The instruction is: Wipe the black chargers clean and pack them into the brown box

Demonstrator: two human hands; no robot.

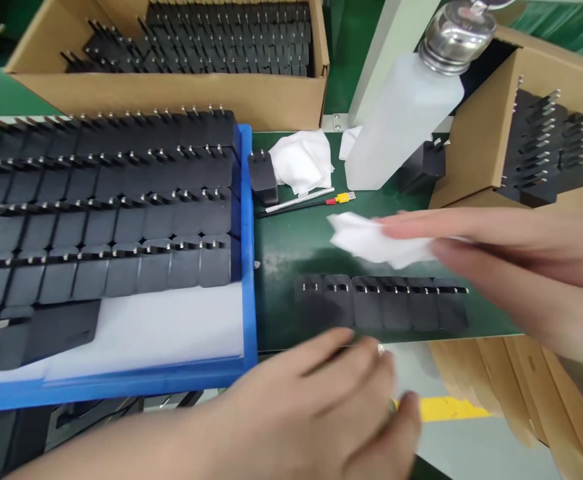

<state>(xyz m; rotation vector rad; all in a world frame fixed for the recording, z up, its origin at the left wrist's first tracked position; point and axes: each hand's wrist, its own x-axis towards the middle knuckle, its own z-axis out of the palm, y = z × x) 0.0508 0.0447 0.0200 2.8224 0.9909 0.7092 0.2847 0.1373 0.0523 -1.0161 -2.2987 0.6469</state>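
head view: only view
right hand: comes in from the right, over the green bench. Fingers long and pressed together, pinching the wipe. Blurred, so I can't tell the exact pinch point.
wipe: white, crumpled, sticking out left past my fingertips. It hangs just above the row; touching or not, can't tell.
wipe handling: I judge it light, limp and no use for pushing. Best bunched in a pinch with a wad left free at the tips.
row: five or six black chargers side by side near the bench's front edge, prongs at the far end.
row handling: probably light, stiff plastic with smooth, slippery shells. They stand loose, so a sideways shove should break the line. Take one by its flat sides, not by the prongs.
left hand: low in front, back toward the camera, at the bench edge just before the row. Fingers close together and loosely curled, nothing seen in them. Palm side is hidden.
tray: blue, left of the row, with rows of the same chargers on white sheet.
bottle: translucent with a metal cap, behind the wipe.
spare wipe: lies by the bottle, with a lone charger just left of it.
boxes: one behind the tray and one at right, both holding more chargers.
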